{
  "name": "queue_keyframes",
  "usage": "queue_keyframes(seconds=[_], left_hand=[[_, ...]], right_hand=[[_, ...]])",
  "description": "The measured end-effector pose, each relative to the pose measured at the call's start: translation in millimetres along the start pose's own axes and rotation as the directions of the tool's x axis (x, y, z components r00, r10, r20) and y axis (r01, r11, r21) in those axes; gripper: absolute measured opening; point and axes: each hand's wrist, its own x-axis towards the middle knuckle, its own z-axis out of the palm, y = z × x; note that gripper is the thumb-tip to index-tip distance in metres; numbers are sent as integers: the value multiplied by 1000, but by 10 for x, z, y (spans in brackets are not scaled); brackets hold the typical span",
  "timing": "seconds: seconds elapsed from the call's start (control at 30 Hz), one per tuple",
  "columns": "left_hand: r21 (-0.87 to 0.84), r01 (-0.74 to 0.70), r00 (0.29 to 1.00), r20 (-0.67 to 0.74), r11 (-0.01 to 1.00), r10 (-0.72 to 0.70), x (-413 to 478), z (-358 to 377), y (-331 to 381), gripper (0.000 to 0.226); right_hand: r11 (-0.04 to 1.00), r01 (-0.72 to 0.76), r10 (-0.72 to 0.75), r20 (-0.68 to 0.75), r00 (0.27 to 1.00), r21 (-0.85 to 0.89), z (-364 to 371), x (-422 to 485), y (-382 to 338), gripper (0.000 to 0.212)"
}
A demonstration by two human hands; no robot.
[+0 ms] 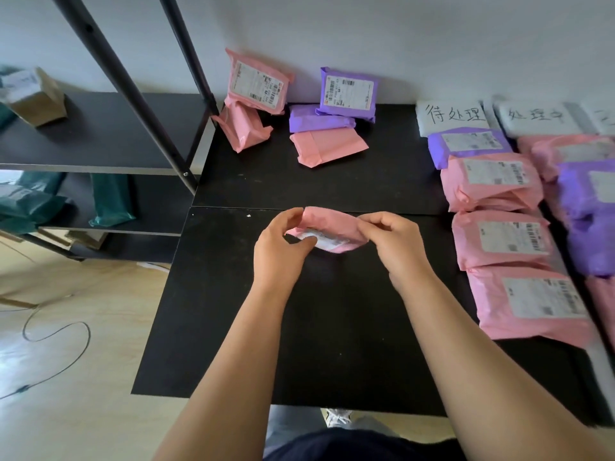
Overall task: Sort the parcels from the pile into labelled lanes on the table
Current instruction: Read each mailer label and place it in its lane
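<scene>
I have one pink parcel (329,227) lifted over the middle of the table (233,327), with its white label on the underside, facing me. My left grip (281,247) pinches its left end between thumb and fingers. My right grip (396,244) is curled round its right end, so both are grasping it. I judge I'm checking the label before choosing a lane.

Done so far: at the right, the lane under the first label card (452,116) holds four parcels in a row running from far to near. The far one is a purple lane parcel (466,144), followed by three pink ones. The next lane to the right, under the second label card (535,118), holds a mix of pink and purple. The frame edge cuts it off, so I can't count it. A third card barely shows at the edge.

Left to do: the pile (299,111) at the far edge, against the wall, has five parcels, three pink and two purple. With the one in hand, that makes six to place, so I'd say I'm past halfway.
</scene>
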Motion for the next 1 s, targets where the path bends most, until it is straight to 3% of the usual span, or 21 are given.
queue_keyframes(seconds=[0.17,0.3,0.47,0.73,1.0], left_hand=[[-36,73,997,17,997,-72,-113,62,62,9],[-79,122,992,22,989,-120,-182,112,103,10],[-102,201,978,-42,974,-206,-220,137,117,9],[-219,295,955,21,930,-297,-329,176,56,6],[-249,350,936,123,903,-329,-391,152,8,15]], right_hand=[[994,-80,79,15,997,73,-178,-47,-31,11],[987,-101,102,-2,995,127,-257,-104,-28,9],[998,-41,39,38,999,56,-295,-225,94,27],[989,32,-14,121,992,-142,-282,-358,341,7],[995,17,-6,112,994,-102,-309,-412,375,5]])
